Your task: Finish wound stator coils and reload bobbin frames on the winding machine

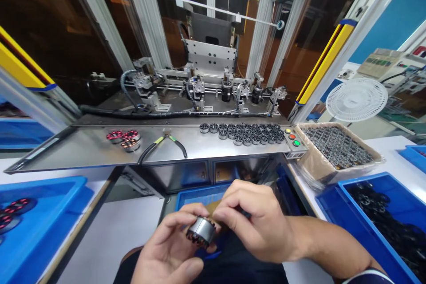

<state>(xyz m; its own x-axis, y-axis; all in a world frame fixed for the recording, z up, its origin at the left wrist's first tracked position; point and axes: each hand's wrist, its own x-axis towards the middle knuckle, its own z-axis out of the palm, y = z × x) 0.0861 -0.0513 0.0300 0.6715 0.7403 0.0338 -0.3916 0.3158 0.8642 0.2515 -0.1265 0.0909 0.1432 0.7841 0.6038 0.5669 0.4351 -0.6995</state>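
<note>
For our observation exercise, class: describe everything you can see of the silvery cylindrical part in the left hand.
The cylindrical part is short, with a smooth, metal-looking side wall crossed by a thin line. Dark teeth edge its lower end, with coppery glints among them. It is tilted, held in the left hand; the right hand is close beside it, contact unclear.

Soft glare on metal ledge (195,147)

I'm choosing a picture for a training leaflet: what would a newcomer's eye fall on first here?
Probably the metal ring in the left hand, low in the middle, with the right hand close beside it. Then the yellow bars on both sides of the machine, and the white fan at the right, behind the box of small parts.
</note>
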